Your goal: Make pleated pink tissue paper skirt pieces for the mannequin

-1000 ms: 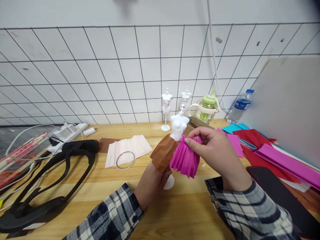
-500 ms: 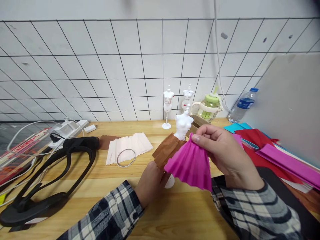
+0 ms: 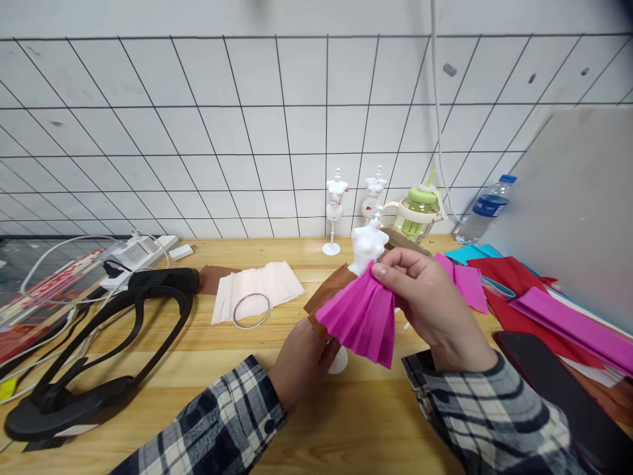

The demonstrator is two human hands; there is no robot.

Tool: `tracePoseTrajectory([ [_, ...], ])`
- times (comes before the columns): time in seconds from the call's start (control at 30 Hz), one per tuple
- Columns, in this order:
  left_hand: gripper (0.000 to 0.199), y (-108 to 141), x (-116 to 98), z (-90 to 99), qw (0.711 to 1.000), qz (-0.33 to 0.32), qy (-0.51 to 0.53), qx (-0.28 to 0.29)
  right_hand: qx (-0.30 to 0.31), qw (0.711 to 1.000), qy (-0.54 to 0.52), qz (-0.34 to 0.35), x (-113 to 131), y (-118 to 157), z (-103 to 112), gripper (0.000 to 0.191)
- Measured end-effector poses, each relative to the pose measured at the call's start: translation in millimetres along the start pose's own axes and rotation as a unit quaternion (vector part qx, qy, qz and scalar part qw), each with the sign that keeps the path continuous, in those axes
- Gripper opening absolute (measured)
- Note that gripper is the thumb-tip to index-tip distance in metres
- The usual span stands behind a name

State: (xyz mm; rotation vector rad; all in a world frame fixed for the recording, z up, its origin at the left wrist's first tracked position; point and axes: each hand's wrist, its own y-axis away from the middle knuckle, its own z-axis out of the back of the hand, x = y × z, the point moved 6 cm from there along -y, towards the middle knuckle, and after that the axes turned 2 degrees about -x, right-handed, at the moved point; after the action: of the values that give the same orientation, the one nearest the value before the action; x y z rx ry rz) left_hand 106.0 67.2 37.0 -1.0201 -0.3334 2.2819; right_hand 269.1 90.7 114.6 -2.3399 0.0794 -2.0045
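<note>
A small white dress form [image 3: 368, 247] stands before me with a brown pleated paper skirt [image 3: 329, 288] around its waist. My left hand [image 3: 304, 356] is closed low on the form, under the brown paper and just above the round white base [image 3: 339, 361]; its fingertips are partly hidden. Between thumb and forefinger, my right hand [image 3: 428, 300] pinches the gathered top of a fan of pleated magenta crepe paper [image 3: 363, 316]. The magenta fan hangs in front of the brown skirt and covers its right part.
Two more dress forms [image 3: 336, 204] stand near the tiled wall. Pale pleated paper [image 3: 277, 284] with a metal ring [image 3: 251, 324] lies left, by a black headset frame [image 3: 163, 359]. At right are magenta strips [image 3: 568, 323], red paper [image 3: 499, 270], a phone [image 3: 554, 386], a cup [image 3: 414, 214] and a bottle [image 3: 487, 210].
The magenta fan and my right hand have moved left, closer against the dress form, covering more of the brown skirt. My left hand keeps its hold. The view has shifted slightly.
</note>
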Motion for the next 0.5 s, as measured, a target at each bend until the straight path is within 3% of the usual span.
tracePoseTrajectory([
  [0.1,0.041,2,0,-5.2,0.999,-0.031,-0.001,0.014,-0.003,0.998,0.063,0.009,-10,-5,-2,0.034],
  [0.3,0.026,4,-1,-5.6,0.999,-0.033,-0.028,0.023,-0.018,0.993,0.111,0.020,-11,-5,2,0.036],
  [0.5,0.026,5,2,-7.4,1.000,-0.016,-0.016,0.018,-0.024,0.999,0.027,0.024,5,4,5,0.037],
])
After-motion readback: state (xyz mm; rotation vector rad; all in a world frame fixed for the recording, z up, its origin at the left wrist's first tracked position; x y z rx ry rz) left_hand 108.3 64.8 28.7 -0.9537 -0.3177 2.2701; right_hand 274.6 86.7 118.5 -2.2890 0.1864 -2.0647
